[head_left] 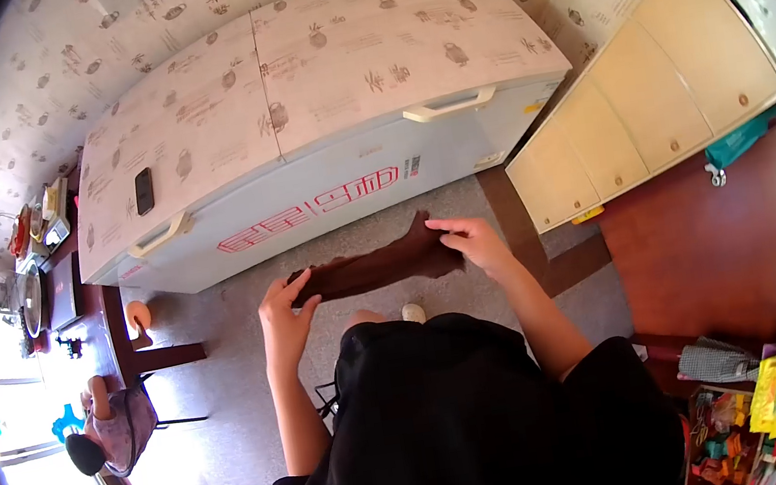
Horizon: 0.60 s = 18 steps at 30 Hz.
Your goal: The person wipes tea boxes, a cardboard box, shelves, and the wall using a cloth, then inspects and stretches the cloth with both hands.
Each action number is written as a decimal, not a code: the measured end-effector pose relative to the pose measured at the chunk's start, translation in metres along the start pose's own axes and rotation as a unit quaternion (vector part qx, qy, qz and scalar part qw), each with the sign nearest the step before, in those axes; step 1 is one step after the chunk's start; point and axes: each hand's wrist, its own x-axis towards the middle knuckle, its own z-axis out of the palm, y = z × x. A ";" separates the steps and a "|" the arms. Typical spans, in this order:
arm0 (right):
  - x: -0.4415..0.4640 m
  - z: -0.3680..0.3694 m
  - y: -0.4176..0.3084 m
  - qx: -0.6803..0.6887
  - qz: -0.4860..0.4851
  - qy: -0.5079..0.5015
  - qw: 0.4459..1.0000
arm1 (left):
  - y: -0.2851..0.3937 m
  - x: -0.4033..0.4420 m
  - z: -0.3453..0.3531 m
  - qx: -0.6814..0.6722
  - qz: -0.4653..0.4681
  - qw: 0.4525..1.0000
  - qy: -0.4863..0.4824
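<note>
A strip of dark brown, thin-looking cloth [370,272] with uneven edges stretches between my hands, in front of my body. My left hand [286,316] pinches its left end between thumb and fingers. At the other end, my right hand [473,242] grips the upper corner, and a piece of the cloth sticks up past the fingertips. The lower right edge hangs loose. Exactly what kind of cloth item it is, I cannot make out.
Ahead stands a long chest freezer [332,196] with a patterned top and a black phone [144,190] on it. A cream cabinet [634,123] is at right, near a reddish-brown surface [726,245]. A person [125,428] is beside the table [112,326] at left.
</note>
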 end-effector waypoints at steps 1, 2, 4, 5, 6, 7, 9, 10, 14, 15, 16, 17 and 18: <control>0.022 0.000 -0.009 -0.108 -0.057 -0.007 0.992 | -0.006 0.019 -0.003 -0.027 -0.050 0.998 -0.022; 0.042 0.002 -0.017 -0.215 -0.116 -0.013 0.970 | -0.016 0.034 -0.001 -0.030 -0.050 0.998 -0.020; 0.080 0.006 -0.036 -0.265 -0.147 -0.003 0.953 | -0.043 0.073 0.006 0.007 0.009 1.000 0.017; 0.101 0.005 -0.039 -0.359 -0.169 0.021 0.918 | -0.054 0.095 0.010 0.042 0.044 0.998 0.026; 0.120 0.007 -0.038 -0.448 -0.187 0.046 0.873 | -0.064 0.117 0.014 0.042 0.046 0.998 0.022; 0.144 0.007 -0.036 -0.471 -0.306 0.120 0.819 | -0.073 0.142 0.018 0.067 0.087 0.993 0.031; 0.184 0.011 -0.057 -0.460 -0.354 0.173 0.796 | -0.091 0.186 0.029 -0.063 0.000 0.997 -0.032; 0.206 0.013 -0.071 -0.448 -0.405 0.221 0.766 | -0.096 0.214 0.033 -0.065 0.006 0.997 -0.034; 0.290 0.033 -0.112 -0.350 -0.178 0.268 0.880 | -0.111 0.318 0.067 -0.225 -0.115 0.966 -0.053; 0.306 0.044 -0.129 -0.357 -0.182 0.272 0.875 | -0.103 0.342 0.076 -0.289 -0.081 0.953 -0.046; 0.326 0.048 -0.138 -0.358 -0.182 0.275 0.874 | -0.095 0.360 0.078 -0.309 -0.039 0.945 -0.099; 0.344 0.051 -0.143 -0.307 -0.213 0.251 0.893 | -0.080 0.375 0.078 -0.374 -0.059 0.913 -0.151; 0.362 0.052 -0.148 -0.254 -0.241 0.228 0.908 | -0.086 0.388 0.085 -0.392 -0.050 0.896 -0.204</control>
